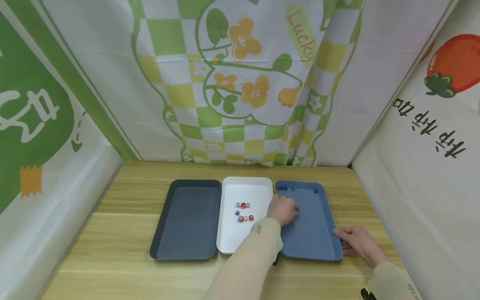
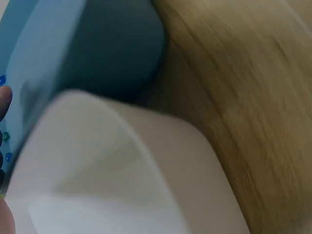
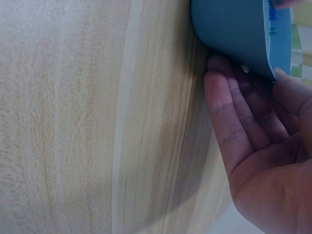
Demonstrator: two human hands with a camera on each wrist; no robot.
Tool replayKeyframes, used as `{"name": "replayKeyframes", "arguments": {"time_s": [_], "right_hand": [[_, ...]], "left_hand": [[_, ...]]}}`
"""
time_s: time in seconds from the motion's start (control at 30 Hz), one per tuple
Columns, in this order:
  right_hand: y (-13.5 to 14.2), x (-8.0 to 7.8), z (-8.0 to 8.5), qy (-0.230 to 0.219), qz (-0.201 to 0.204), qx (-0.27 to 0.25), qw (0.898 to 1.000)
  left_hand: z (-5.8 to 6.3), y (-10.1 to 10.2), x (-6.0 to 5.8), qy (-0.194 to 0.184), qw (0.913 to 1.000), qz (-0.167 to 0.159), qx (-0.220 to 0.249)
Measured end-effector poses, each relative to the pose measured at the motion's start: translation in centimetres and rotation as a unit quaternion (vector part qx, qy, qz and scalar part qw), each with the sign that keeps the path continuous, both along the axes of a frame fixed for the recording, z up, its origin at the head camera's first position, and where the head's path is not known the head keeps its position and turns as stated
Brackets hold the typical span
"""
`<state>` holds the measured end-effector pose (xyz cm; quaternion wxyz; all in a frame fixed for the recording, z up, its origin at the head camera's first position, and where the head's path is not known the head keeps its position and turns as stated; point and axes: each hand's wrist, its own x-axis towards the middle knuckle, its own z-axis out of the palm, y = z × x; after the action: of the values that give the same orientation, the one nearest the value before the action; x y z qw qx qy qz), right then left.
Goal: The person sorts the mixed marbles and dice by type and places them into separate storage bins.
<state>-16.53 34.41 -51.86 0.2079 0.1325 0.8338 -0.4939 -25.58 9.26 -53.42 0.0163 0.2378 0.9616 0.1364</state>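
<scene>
My left hand reaches over the left side of the blue tray, fingers bent down toward its floor. Whether it pinches a die there I cannot tell. Close to a fingertip in the left wrist view is a blue die. Along the tray's far wall lie blue dice, a green die and another blue die. At the tray's near right side my right hand grips its edge, thumb on the rim, other fingers low against the outer wall.
Left of the blue tray stands a white tray holding several red, white and blue dice. A dark grey tray is at its left. All rest on a wooden table, with printed curtains behind.
</scene>
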Motion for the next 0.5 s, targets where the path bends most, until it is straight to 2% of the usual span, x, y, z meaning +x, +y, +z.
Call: {"name": "replayKeyframes", "arguments": {"time_s": [0.27, 0.5], "right_hand": [[-0.29, 0.12, 0.02, 0.005, -0.01, -0.006, 1.0], [-0.09, 0.08, -0.03, 0.006, -0.015, -0.004, 1.0]], "left_hand": [[-0.63, 0.25, -0.11, 0.03, 0.9989, -0.004, -0.034], [-0.9, 0.75, -0.19, 0.024, 0.9986, -0.002, -0.048]]}}
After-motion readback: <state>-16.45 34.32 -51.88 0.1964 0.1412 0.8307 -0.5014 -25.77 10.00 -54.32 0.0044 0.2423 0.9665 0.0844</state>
